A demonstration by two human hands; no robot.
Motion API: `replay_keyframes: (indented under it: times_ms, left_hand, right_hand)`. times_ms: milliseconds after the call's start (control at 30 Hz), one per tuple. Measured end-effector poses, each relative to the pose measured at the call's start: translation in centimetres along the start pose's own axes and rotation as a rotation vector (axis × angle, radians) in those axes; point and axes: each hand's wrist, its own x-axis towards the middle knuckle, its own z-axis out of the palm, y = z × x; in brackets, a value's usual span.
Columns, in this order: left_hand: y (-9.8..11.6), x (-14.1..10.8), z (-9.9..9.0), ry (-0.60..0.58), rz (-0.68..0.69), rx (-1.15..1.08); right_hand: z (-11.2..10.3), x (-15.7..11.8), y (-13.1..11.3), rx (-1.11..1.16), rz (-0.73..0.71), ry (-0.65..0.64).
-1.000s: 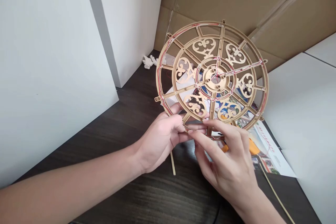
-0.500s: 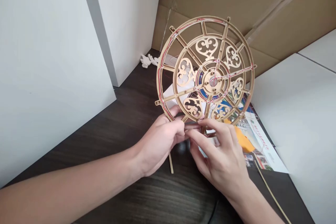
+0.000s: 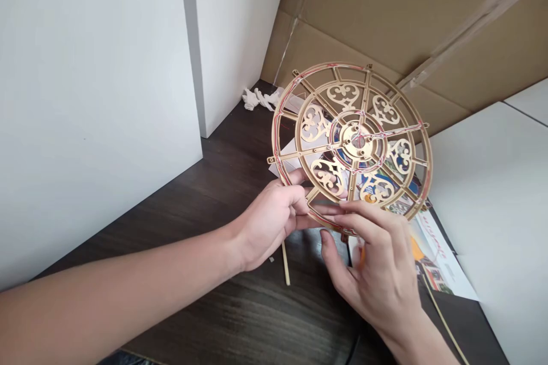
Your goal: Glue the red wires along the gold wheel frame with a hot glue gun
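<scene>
A round gold openwork wheel frame (image 3: 349, 147) with spokes and scrolled heart-shaped ornaments is held tilted in front of me. Thin red and white wires (image 3: 377, 136) run in its channels, around the hub, along one spoke and along the rim. My left hand (image 3: 274, 214) grips the lower left rim, thumb on the near side and fingers behind. At the bottom rim, my right hand (image 3: 377, 256) has its fingers stretched across the edge. Its thumb stands apart below the rim. Whether a wire lies under the right fingertips cannot be made out.
Behind the wheel lie printed sheets (image 3: 449, 265) and an orange item (image 3: 417, 251), partly covered. A pale thin stick (image 3: 286, 265) and a white twisted cord (image 3: 259, 99) rest on the dark wood surface (image 3: 180, 302). White panels (image 3: 107, 97) and cardboard (image 3: 377, 11) enclose it.
The wheel has tipped back and shifted lower and right in view. My right thumb has moved away from its fingers, opening the pinch. My left hand keeps its hold.
</scene>
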Motion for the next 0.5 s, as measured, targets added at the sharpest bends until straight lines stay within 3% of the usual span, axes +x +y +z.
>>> replay_keyframes:
  times_ms: [500]
  left_hand:
    - [0.05,0.32,-0.33,-0.014,-0.029,-0.004]
  right_hand:
    - [-0.86,-0.45,0.21,0.019,-0.03,-0.042]
